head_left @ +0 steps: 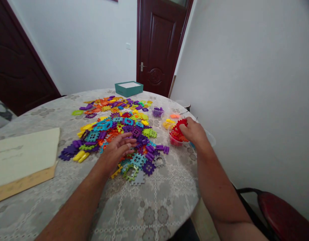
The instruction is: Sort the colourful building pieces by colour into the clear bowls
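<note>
A heap of colourful plastic interlocking building pieces (138, 160) lies across the middle of the table. Over its near part hovers my left hand (120, 146), fingers apart and holding nothing that I can see. My right hand (194, 131) grips a red interlocking piece (178, 126) above a clear bowl (169, 134) at the right. Orange and pinkish-red pieces show beneath the red one; whether the orange ones are in the hand or in the bowl I cannot tell. My fingertips are partly hidden behind the red piece.
Beyond that bowl are clear bowls with yellow and orange pieces (168, 124) and purple pieces (158, 111). A green box (129, 89) stands at the table's far edge. Flat boards (23, 157) lie at the left. A dark red chair (282, 214) is at the lower right.
</note>
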A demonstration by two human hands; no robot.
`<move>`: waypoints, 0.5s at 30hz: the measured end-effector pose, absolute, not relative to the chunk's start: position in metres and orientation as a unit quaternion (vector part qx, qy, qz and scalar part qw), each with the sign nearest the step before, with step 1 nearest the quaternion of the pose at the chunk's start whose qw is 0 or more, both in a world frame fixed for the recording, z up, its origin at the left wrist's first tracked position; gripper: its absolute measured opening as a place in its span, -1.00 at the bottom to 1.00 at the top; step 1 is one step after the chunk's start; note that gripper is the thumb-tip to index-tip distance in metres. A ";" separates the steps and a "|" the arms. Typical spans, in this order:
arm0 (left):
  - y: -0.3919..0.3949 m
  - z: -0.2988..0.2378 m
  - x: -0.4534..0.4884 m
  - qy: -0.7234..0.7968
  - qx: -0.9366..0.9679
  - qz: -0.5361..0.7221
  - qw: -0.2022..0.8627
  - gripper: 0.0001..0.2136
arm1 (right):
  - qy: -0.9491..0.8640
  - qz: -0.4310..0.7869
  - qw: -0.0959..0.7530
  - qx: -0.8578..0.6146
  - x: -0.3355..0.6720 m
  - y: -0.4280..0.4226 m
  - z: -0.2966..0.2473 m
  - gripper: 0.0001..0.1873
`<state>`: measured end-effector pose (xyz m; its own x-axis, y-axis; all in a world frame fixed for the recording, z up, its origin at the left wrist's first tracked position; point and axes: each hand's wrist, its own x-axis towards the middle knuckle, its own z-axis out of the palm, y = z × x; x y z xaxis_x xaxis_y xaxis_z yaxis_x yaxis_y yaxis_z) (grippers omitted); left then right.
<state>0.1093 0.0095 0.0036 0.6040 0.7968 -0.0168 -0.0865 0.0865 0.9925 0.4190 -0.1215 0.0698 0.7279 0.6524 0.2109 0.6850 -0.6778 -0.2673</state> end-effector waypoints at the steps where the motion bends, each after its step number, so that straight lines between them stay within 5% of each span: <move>1: 0.010 0.002 0.109 0.299 0.593 0.325 0.673 -0.46 | -0.362 -0.043 0.145 -0.920 0.419 -0.119 0.067 -0.52; 6: 0.013 -0.001 0.108 0.295 0.595 0.317 0.677 -0.47 | -0.383 -0.019 0.110 -0.917 0.412 -0.103 0.051 -0.48; 15: 0.014 -0.001 0.107 0.289 0.586 0.320 0.686 -0.48 | -0.466 -0.004 0.182 -0.866 0.425 -0.098 0.038 -0.58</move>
<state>0.1066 0.0144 -0.0015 0.6272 0.7785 -0.0219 -0.1002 0.1086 0.9890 0.4249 -0.0984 0.0376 0.5649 0.8058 0.1774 0.8091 -0.4988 -0.3108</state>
